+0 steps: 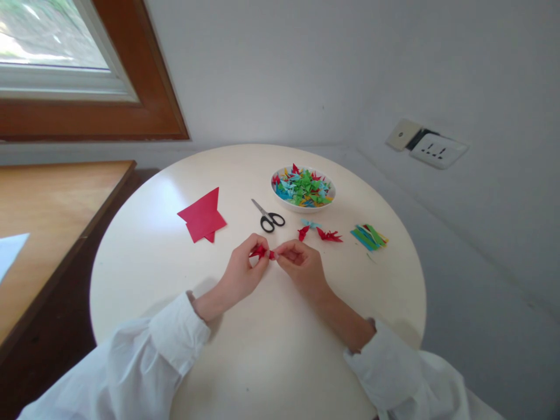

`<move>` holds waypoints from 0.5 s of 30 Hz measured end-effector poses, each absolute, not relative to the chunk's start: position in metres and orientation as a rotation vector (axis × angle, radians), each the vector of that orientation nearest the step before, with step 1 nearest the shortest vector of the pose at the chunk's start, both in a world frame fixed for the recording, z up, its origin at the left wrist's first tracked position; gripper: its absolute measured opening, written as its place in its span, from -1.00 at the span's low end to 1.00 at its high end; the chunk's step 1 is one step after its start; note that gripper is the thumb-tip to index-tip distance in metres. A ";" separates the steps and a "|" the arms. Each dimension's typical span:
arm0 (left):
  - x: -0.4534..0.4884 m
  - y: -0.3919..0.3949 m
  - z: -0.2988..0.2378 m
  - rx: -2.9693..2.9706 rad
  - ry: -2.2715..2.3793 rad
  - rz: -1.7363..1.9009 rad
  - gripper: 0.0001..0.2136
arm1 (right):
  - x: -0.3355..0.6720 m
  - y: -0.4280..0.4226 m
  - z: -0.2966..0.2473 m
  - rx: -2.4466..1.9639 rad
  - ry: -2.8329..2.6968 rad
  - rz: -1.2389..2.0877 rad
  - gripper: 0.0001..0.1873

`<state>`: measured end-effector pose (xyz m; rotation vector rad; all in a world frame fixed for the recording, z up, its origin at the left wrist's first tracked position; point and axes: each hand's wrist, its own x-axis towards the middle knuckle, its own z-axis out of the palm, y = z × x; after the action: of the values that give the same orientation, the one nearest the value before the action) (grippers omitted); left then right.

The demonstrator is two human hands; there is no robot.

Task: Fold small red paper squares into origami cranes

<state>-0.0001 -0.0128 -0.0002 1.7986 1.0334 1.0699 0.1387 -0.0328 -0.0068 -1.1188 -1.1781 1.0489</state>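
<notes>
Both hands meet over the middle of a round white table (262, 361). My left hand (243, 269) and my right hand (299, 263) each pinch one end of a small folded red paper piece (263, 252), fingers closed on it. Just beyond the hands lie two small red folded paper shapes (329, 235), a pale blue one (311, 223) and black-handled scissors (268, 217). Red paper sheets (202, 217) lie to the left.
A white bowl (284, 202) heaped with several coloured folded paper shapes stands at the back. Green, blue and yellow paper strips (368, 236) lie at the right. A wooden desk (52, 221) stands left of the table; a wall socket (438, 150) is on the right wall.
</notes>
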 end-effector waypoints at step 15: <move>0.000 -0.010 -0.001 1.771 1.055 1.112 -0.90 | 0.140 -0.031 -0.009 -1.139 -1.159 1.049 -0.86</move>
<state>0.0004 -0.0104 -0.0005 1.7705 1.0546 1.1117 0.1397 -0.0309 -0.0093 -1.1388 -1.1585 1.0491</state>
